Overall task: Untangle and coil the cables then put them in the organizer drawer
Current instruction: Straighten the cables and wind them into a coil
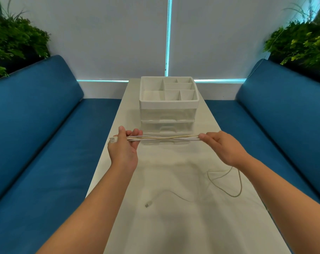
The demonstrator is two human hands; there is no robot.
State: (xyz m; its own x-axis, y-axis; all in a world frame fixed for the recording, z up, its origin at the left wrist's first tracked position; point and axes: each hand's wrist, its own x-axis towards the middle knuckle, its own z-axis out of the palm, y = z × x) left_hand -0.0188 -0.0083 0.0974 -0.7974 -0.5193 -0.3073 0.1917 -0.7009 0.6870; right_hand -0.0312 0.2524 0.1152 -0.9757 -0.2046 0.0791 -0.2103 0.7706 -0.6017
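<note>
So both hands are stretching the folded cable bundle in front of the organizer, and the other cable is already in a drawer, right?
Not quite. The left hand and right hand do hold the cable bundle before the organizer, but the head view shows the other cable lying loose on the table, not in a drawer.

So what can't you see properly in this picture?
Head view:
- Folded cable bundle: its looped ends are covered by the left hand and right hand.
- Loose cable on the table: part passes under the right forearm.
- Organizer drawers: clear fronts too hazy to show what's inside.
</note>
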